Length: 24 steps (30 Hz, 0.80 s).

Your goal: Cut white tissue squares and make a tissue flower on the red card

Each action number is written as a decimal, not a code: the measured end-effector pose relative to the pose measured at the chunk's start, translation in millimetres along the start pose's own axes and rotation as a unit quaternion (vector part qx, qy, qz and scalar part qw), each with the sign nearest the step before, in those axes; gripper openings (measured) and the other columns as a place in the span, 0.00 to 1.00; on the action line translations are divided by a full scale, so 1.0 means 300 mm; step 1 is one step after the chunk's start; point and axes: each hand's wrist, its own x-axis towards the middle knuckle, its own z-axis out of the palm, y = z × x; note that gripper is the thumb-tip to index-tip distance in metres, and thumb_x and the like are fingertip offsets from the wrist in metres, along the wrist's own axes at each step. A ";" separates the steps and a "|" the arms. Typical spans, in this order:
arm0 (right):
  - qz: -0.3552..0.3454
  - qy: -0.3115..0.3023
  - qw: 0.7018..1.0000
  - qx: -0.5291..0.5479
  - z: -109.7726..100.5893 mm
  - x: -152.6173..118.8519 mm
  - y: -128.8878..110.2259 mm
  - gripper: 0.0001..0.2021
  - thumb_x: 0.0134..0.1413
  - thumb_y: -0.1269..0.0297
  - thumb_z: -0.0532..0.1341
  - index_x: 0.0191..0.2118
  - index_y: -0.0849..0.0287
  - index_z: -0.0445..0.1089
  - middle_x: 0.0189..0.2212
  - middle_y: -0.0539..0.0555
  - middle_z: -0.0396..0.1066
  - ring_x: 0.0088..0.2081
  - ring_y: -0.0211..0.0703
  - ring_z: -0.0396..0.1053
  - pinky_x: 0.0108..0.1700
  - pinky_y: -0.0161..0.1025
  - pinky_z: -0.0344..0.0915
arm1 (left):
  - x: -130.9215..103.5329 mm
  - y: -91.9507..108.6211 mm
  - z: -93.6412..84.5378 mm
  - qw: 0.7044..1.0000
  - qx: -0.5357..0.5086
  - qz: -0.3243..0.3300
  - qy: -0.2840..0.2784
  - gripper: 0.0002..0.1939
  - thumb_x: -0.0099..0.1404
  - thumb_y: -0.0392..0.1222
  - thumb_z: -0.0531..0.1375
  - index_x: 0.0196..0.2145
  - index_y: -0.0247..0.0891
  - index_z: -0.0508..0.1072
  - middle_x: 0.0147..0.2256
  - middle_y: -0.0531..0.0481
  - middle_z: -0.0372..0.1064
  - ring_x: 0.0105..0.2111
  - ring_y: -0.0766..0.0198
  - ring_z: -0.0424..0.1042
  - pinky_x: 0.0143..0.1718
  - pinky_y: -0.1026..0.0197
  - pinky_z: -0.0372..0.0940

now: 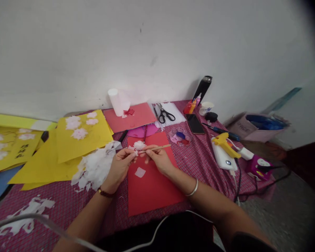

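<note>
My right hand (159, 159) grips a thin wooden stick (162, 146) that points out to the right. At the stick's left end, my left hand (124, 161) pinches a small piece of white tissue paper (135, 152). Both hands are over a red sheet of paper (152, 189). Just beyond the fingers a crumpled white tissue flower (139, 145) lies on the sheet's far part. One pale square of tissue (140, 172) rests flat below my hands. Beside my left wrist is a heap of torn white tissue (96, 168).
Yellow sheets with tissue flowers (80, 133) lie at left. Behind are scissors (165, 113), a white roll (115, 101) and a paint palette (179, 137). To the right are a phone (194, 124), a black flask (203, 87), a yellow glue gun (226, 145) and a power strip (259, 167) with cables.
</note>
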 end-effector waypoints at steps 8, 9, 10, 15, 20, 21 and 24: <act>0.108 0.019 0.992 0.064 -0.003 -0.008 0.012 0.17 0.46 0.49 0.71 0.31 0.59 0.74 0.17 0.47 0.69 0.16 0.30 0.60 0.21 0.30 0.61 | -0.045 0.033 0.011 0.944 0.267 0.183 -0.055 0.04 0.60 0.42 0.64 0.29 0.43 0.80 0.30 0.48 0.77 0.32 0.59 0.74 0.37 0.56 0.67; 0.113 0.016 0.991 0.075 -0.008 -0.005 0.006 0.16 0.46 0.51 0.71 0.33 0.59 0.74 0.18 0.45 0.69 0.16 0.30 0.59 0.22 0.30 0.62 | -0.039 0.039 0.014 0.954 0.256 0.152 -0.042 0.05 0.60 0.43 0.64 0.29 0.43 0.79 0.28 0.49 0.76 0.30 0.60 0.73 0.34 0.57 0.66; 0.113 0.013 0.990 0.083 -0.013 0.000 -0.001 0.15 0.46 0.53 0.71 0.36 0.58 0.74 0.19 0.44 0.69 0.16 0.30 0.58 0.22 0.31 0.63 | -0.026 0.046 0.017 0.964 0.238 0.117 -0.034 0.06 0.60 0.43 0.64 0.27 0.42 0.78 0.25 0.50 0.74 0.27 0.61 0.71 0.32 0.59 0.65; 0.068 0.062 0.994 0.058 -0.058 0.050 -0.023 0.12 0.52 0.56 0.67 0.36 0.58 0.72 0.23 0.47 0.73 0.18 0.32 0.62 0.22 0.31 0.62 | 0.107 0.061 0.022 0.985 0.153 0.035 -0.074 0.13 0.61 0.51 0.62 0.32 0.37 0.78 0.28 0.48 0.76 0.28 0.62 0.72 0.34 0.60 0.68; 0.005 0.073 0.995 -0.073 -0.115 0.089 -0.001 0.11 0.56 0.55 0.63 0.34 0.59 0.70 0.23 0.49 0.73 0.21 0.35 0.65 0.26 0.32 0.63 | 0.196 -0.026 -0.041 0.956 0.280 0.082 0.035 0.11 0.61 0.47 0.59 0.34 0.38 0.77 0.32 0.48 0.76 0.33 0.59 0.73 0.38 0.58 0.67; -0.008 0.057 0.993 -0.105 -0.122 0.091 0.008 0.11 0.56 0.55 0.63 0.34 0.59 0.70 0.23 0.49 0.73 0.22 0.35 0.66 0.27 0.33 0.64 | 0.198 -0.047 -0.056 0.942 0.319 0.091 0.041 0.10 0.60 0.45 0.59 0.33 0.38 0.76 0.32 0.48 0.76 0.34 0.58 0.73 0.38 0.57 0.66; -0.035 0.011 0.981 -0.192 -0.134 0.085 0.043 0.11 0.58 0.56 0.61 0.35 0.59 0.71 0.26 0.50 0.73 0.25 0.36 0.67 0.31 0.35 0.65 | 0.190 -0.089 -0.082 0.913 0.392 0.108 0.019 0.09 0.61 0.42 0.56 0.34 0.39 0.76 0.34 0.47 0.77 0.36 0.56 0.73 0.40 0.55 0.66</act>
